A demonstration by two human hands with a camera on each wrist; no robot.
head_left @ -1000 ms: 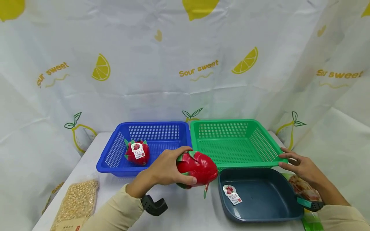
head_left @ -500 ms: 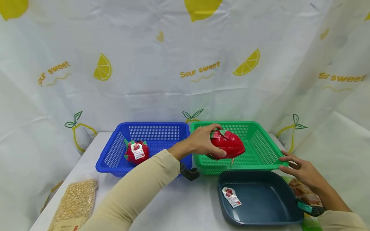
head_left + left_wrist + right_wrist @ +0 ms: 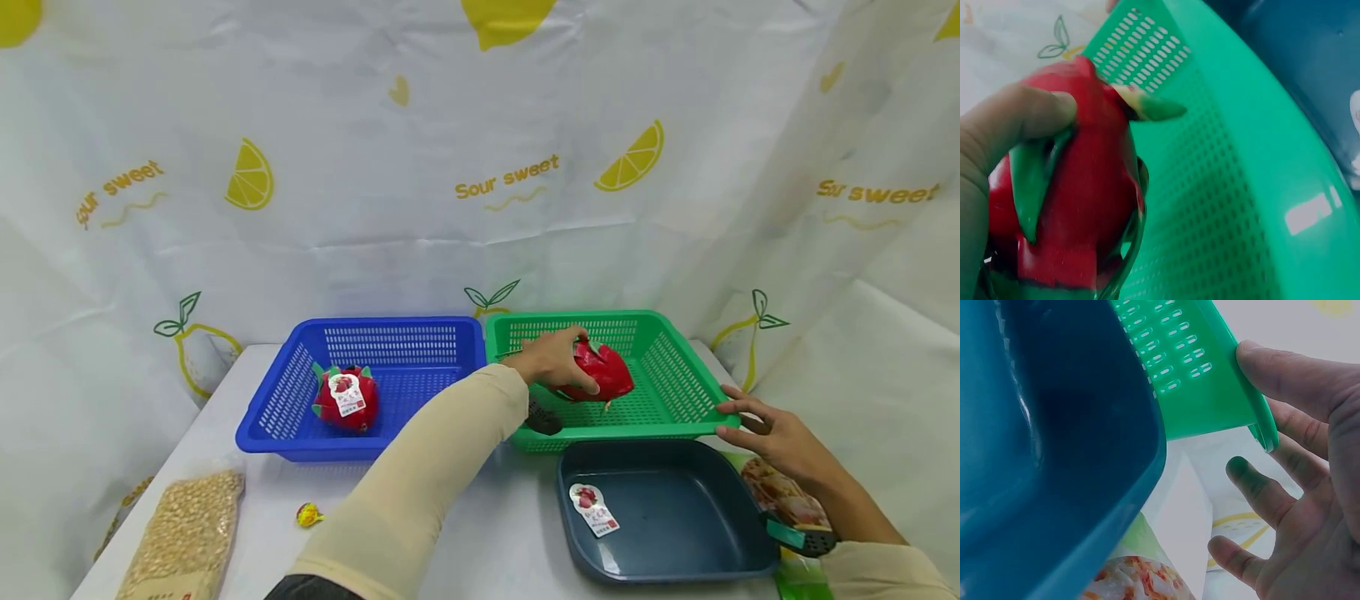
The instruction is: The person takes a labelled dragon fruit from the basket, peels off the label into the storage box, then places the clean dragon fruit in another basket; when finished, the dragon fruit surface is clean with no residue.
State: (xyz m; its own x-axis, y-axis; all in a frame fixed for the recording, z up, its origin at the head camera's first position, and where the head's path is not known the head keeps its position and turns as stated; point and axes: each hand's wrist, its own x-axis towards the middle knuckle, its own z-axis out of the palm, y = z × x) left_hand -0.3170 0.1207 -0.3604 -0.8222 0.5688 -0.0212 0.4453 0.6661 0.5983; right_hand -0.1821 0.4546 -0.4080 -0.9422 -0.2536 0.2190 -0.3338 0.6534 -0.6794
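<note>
While the left hand [image 3: 557, 358] reaches over the green basket [image 3: 675, 375], its grip is closed round a red dragon fruit [image 3: 606, 372] with green leaf flaps. The fruit sits within the outline of the green basket's walls; whether it touches the floor of that basket I can't tell from any side. The head camera shows only the fruit's pointed end and fingers over its top. The left wrist camera gives what that one misses: the thumb [image 3: 1032, 115] pressed along the red skin beside one green flap, another flap sticking out toward the green basket's wall.

At the green basket's front right corner, the right hand [image 3: 780, 442] has a light pinching grip on the rim. From above, its lower fingers are hard to make out; the right wrist camera shows the thumb on one side of the rim, two fingers behind it, and two more fingers [image 3: 1263, 490] spread free below.

Only the head camera takes in the left of the green basket: a blue basket [image 3: 416, 392] holding a second dragon fruit [image 3: 367, 395], and, farther left and nearer the person, a bag of yellow kernels [image 3: 187, 525]. Right in front of the green basket is a dark blue tray [image 3: 667, 517].
</note>
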